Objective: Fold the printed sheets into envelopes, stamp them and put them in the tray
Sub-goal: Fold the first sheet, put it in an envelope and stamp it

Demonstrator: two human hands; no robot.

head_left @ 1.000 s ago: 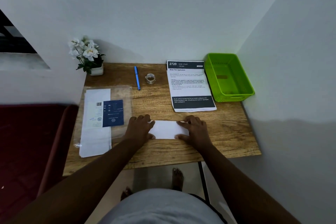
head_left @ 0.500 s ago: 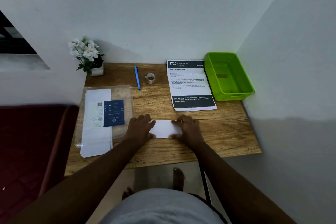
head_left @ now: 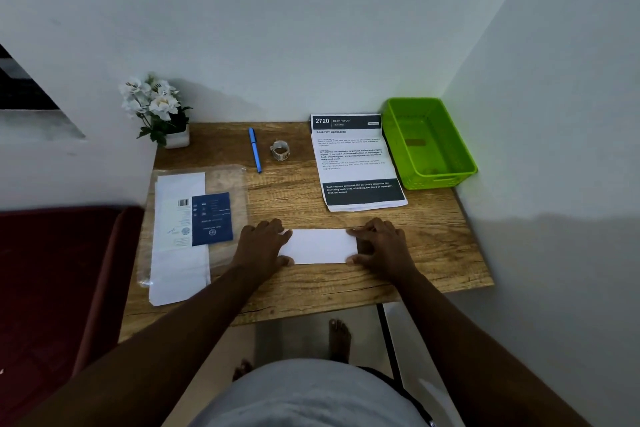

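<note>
A folded white sheet (head_left: pixel 318 246) lies flat on the wooden desk (head_left: pixel 433 253) near its front edge. My left hand (head_left: pixel 261 244) presses on the sheet's left end with fingers spread. My right hand (head_left: pixel 381 244) presses on its right end, fingertips on the paper. A printed sheet (head_left: pixel 353 163) with dark bands lies behind it. The green tray (head_left: pixel 429 142) stands at the back right and holds nothing I can make out. A small roll of stamps or tape (head_left: pixel 280 150) sits at the back middle.
A blue pen (head_left: pixel 255 149) lies beside the roll. A clear plastic pack with white envelopes and a blue label (head_left: pixel 194 222) lies at the left. A white flower pot (head_left: pixel 159 114) stands at the back left corner. Walls close in behind and right; a red seat (head_left: pixel 52 288) is left.
My right hand slid left along the folded sheet, then back out to its right end. The left hand stayed on the left end.
</note>
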